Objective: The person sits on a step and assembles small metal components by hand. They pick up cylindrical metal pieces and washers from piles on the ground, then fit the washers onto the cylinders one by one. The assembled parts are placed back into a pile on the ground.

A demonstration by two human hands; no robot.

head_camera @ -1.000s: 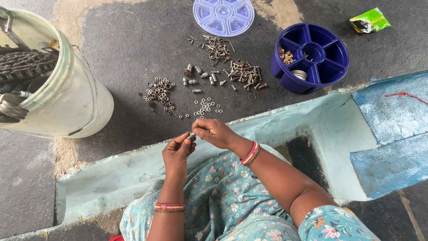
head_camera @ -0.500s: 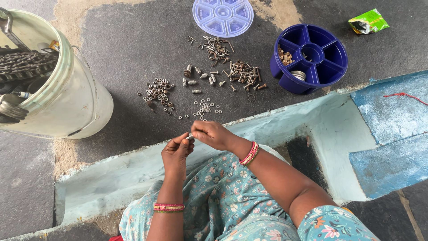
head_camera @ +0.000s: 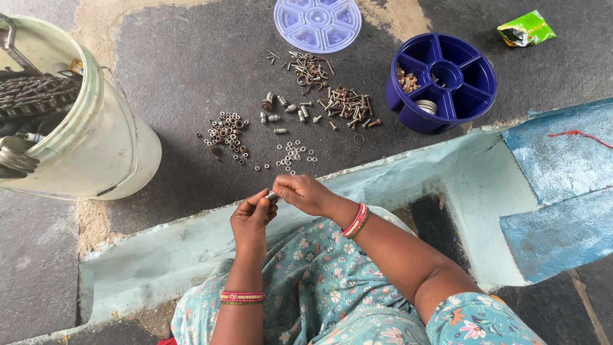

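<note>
Dark stone floor (head_camera: 191,57) carries sorted nuts (head_camera: 227,131) just beyond both hands, left hand (head_camera: 251,217) and right hand (head_camera: 305,193), whose fingers pinch one small metal part (head_camera: 272,195) together.

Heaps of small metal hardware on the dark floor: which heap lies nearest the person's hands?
The loose scatter of small silver washers, straight ahead of the hands; the heap of dark nuts sits farther left, the screws farther back.
</note>
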